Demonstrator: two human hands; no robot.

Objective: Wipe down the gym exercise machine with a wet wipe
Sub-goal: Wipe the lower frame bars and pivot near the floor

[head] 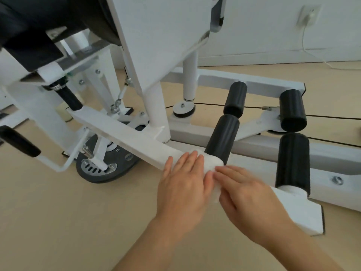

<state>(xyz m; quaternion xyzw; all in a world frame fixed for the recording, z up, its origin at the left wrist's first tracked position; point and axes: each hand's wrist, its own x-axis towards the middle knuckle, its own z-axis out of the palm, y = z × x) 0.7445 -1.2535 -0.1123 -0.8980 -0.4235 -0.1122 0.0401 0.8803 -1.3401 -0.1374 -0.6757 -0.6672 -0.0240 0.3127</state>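
Note:
A white gym machine fills the view, and its low white frame bar [125, 132] runs from the left down toward the right. A white wet wipe [212, 163] is draped over this bar beside a black foam roller [222, 137]. My left hand [181, 184] lies flat on the bar with its fingers pressing the wipe's left side. My right hand [248, 194] presses the wipe from the right, fingers pointing left. Most of the wipe is hidden under both hands.
More black rollers [293, 161] [292, 110] [235, 98] stand to the right on the frame. A dark weight plate [109, 165] sits on the floor at left, near a black handle [19, 141]. Thin black cables [332, 117] cross behind. A wall socket with a cord [310, 15] is at upper right.

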